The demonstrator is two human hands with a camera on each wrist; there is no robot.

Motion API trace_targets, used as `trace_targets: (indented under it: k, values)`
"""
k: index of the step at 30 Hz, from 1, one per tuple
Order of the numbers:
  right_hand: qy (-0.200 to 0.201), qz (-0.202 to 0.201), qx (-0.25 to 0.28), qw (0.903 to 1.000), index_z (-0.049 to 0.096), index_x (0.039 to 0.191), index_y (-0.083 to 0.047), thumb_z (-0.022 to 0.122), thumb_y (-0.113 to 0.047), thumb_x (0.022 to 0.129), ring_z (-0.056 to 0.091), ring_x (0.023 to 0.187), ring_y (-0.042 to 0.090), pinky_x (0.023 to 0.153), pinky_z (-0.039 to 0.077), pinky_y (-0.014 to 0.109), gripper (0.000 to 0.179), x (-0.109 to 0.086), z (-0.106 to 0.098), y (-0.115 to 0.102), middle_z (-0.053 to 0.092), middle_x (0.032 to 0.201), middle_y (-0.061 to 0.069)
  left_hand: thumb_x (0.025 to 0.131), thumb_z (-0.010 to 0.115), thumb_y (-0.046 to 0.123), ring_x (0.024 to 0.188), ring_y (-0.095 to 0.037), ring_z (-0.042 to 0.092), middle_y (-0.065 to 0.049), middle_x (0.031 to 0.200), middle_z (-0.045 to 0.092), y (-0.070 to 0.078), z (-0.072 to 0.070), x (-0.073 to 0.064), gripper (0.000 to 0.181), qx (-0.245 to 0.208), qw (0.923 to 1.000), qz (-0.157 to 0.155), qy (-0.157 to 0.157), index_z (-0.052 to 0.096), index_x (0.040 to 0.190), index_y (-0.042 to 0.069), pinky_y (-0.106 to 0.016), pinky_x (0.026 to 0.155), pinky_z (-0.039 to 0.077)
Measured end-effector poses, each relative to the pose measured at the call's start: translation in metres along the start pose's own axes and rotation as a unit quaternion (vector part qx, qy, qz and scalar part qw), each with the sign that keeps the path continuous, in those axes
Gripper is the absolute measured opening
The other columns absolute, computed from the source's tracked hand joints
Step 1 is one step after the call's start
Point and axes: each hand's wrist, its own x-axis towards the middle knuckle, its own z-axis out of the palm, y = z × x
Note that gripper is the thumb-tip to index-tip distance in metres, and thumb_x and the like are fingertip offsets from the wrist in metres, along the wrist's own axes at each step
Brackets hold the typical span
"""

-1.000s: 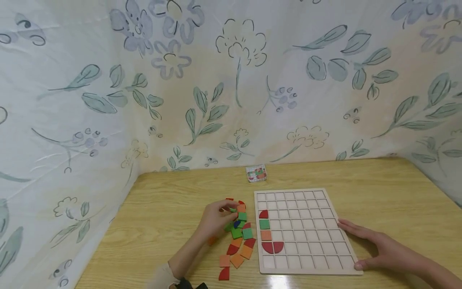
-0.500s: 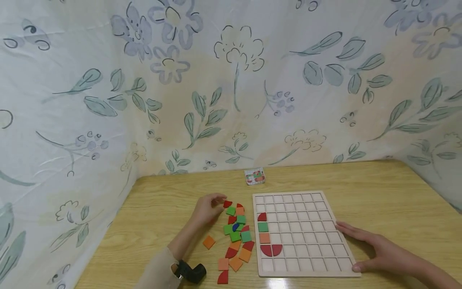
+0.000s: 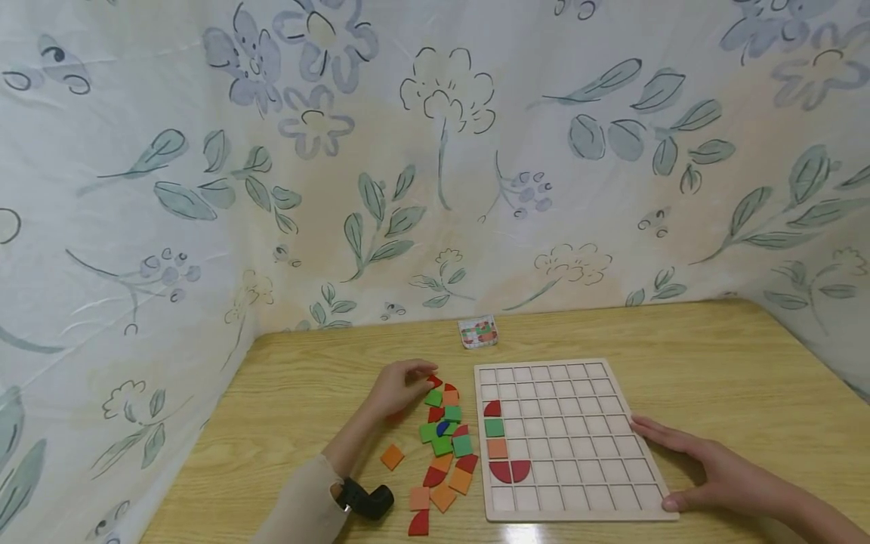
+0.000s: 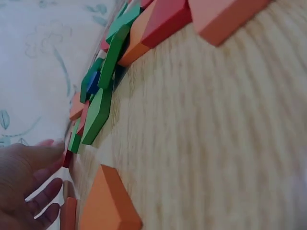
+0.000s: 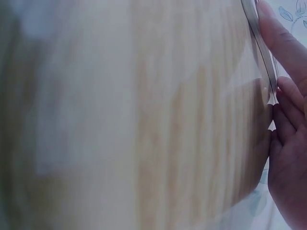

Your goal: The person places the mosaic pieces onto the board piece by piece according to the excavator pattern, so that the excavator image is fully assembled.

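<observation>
At the far end of a loose pile of coloured tiles, my left hand has its thumb and fingertips on a red tile, pinching it. In the left wrist view the thumb tip meets that red tile's edge, and the other fingers are spread below. My right hand rests against the right side of a pale wooden grid board, its fingers along the edge and its thumb by the near corner. Five cells' worth of tiles fill part of the board's left column: red quarter-circles, a green square and a salmon square.
Several green, orange, red and salmon tiles lie between my left arm and the board. One orange tile sits apart, close to my left forearm. A small pattern card lies behind the board, near the floral cloth.
My left hand has come out from over the middle of the pile to its far end, uncovering green and red tiles. The red tile has shifted slightly right. The right hand stays put.
</observation>
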Motion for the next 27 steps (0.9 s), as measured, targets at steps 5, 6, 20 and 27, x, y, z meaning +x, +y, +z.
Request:
trace_targets:
  k: [5, 6, 20, 27]
  values:
    - [0.004, -0.018, 0.008, 0.9998, 0.029, 0.144, -0.006, 0.074, -0.027, 0.075, 0.009, 0.125, -0.023, 0.087, 0.011, -0.005, 0.085, 0.0002, 0.0005, -0.0005, 0.017, 0.149, -0.021, 0.086, 0.063, 0.005, 0.098, -0.019, 0.061, -0.001, 0.103, 0.068, -0.0009, 0.0004, 0.0051, 0.026, -0.017, 0.9997, -0.001, -0.019, 0.067, 0.11, 0.012, -0.037, 0.087, 0.047]
    - [0.004, -0.019, 0.007, 0.9998, 0.029, 0.144, -0.006, 0.074, -0.028, 0.075, 0.009, 0.125, -0.023, 0.088, 0.01, -0.005, 0.085, 0.0004, 0.0005, -0.0006, 0.018, 0.15, -0.02, 0.086, 0.061, 0.002, 0.1, -0.019, 0.061, -0.001, 0.103, 0.068, -0.0007, -0.0001, 0.0058, 0.026, -0.022, 0.9995, -0.001, -0.025, 0.067, 0.11, 0.012, -0.038, 0.089, 0.047]
    - [0.0, -0.009, 0.012, 0.9999, 0.029, 0.144, -0.007, 0.073, -0.029, 0.075, 0.008, 0.124, -0.025, 0.087, 0.01, -0.005, 0.086, -0.0011, 0.0024, -0.0002, 0.015, 0.148, -0.024, 0.084, 0.067, 0.011, 0.095, -0.019, 0.059, -0.001, 0.099, 0.068, -0.0008, 0.0033, 0.008, 0.027, 0.013, 0.9998, -0.009, -0.013, 0.067, 0.11, 0.012, -0.035, 0.086, 0.047]
    - [0.006, -0.013, -0.001, 0.9999, 0.03, 0.144, -0.006, 0.074, -0.03, 0.074, 0.009, 0.124, -0.024, 0.088, 0.01, -0.005, 0.086, -0.0002, 0.0021, -0.0016, 0.016, 0.148, -0.023, 0.085, 0.062, 0.001, 0.096, -0.019, 0.061, -0.002, 0.1, 0.069, 0.0019, -0.0014, 0.0096, 0.028, -0.01, 0.9996, -0.014, -0.022, 0.067, 0.11, 0.011, -0.037, 0.086, 0.048]
